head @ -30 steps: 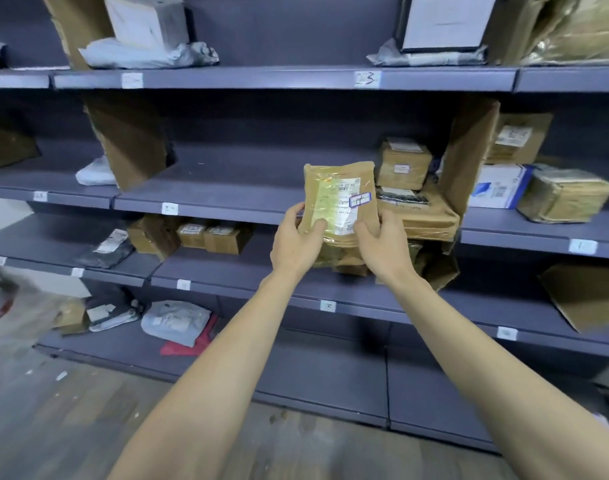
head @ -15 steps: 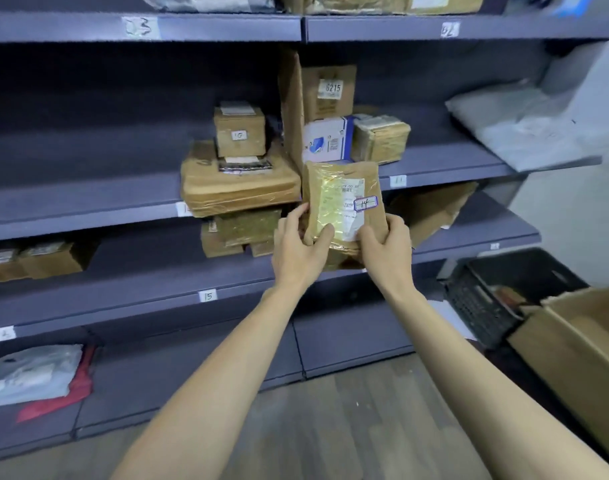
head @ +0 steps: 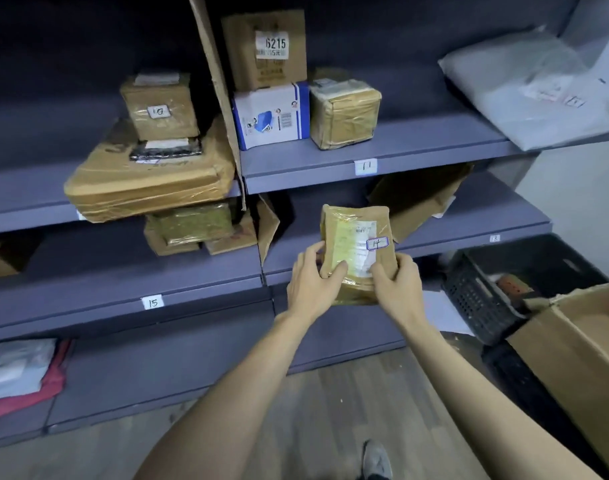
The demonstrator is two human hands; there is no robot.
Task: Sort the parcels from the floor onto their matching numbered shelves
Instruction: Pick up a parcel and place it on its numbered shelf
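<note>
Pinching its lower edges, the left hand (head: 310, 285) and right hand (head: 396, 289) clamp the taped parcel (head: 356, 244) marked 14 upright between them. Beyond the fingertips lies a shelf (head: 434, 233); shelf label 15 (head: 152, 302) sits far left.

Black slatted crate (head: 483, 306) lower right of frame; open cardboard box (head: 573, 344) just in front. Grey shoe (head: 377, 460) bottom centre on wood floor (head: 313, 410).

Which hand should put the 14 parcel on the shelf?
Probably the right hand: it grips the parcel on the side nearer the open shelf bay behind it. The left hand could let go.
</note>
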